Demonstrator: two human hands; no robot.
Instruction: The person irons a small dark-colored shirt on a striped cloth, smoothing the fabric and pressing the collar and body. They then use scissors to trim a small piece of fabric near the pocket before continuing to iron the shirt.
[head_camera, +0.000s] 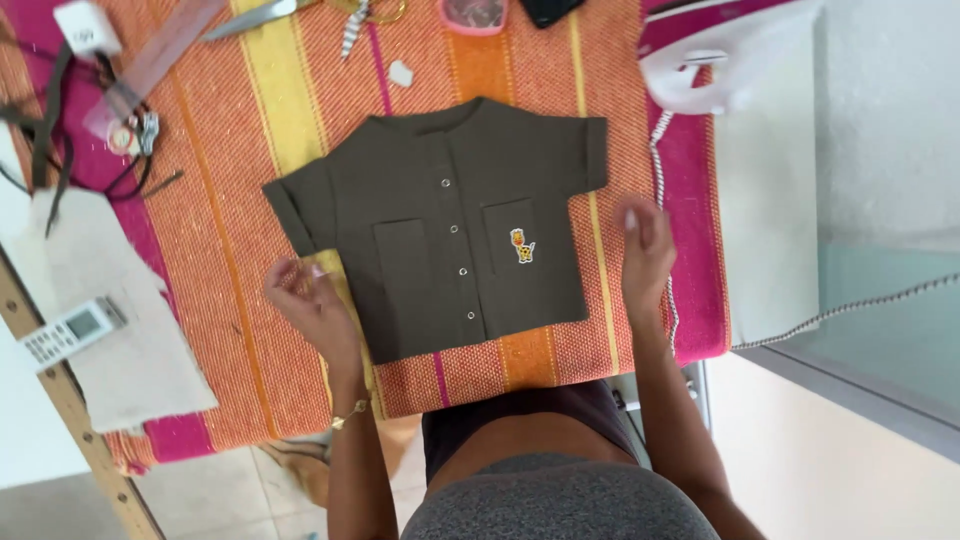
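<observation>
From the head camera, looking down, a small olive-brown shirt (450, 225) is lying flat and face up in the middle of the counter, on a striped orange, yellow and pink cloth (230, 200) that is covering it. The shirt is looking finished, as far as I can judge: the front is closed along a row of small snaps, the short sleeves are spread to both sides with turned cuffs, two patch pockets are sitting on the front, and a little yellow animal patch (522, 245) is showing on one pocket. The fabric is lying smooth, without folds, so what is left seems only small. The left hand (305, 295) is resting on the cloth just beside the shirt's lower left edge, with the fingers loosely curled; it is holding nothing that I can see. The right hand (645, 245) is hovering just beside the right edge of the shirt, fingers half open and empty. At the far right a white iron (700, 75) is standing on the counter, well apart from the shirt. Scissors (255, 15) are lying at the top edge, and a remote control (70, 330) is lying at the left on a pale piece of fabric (110, 300).
</observation>
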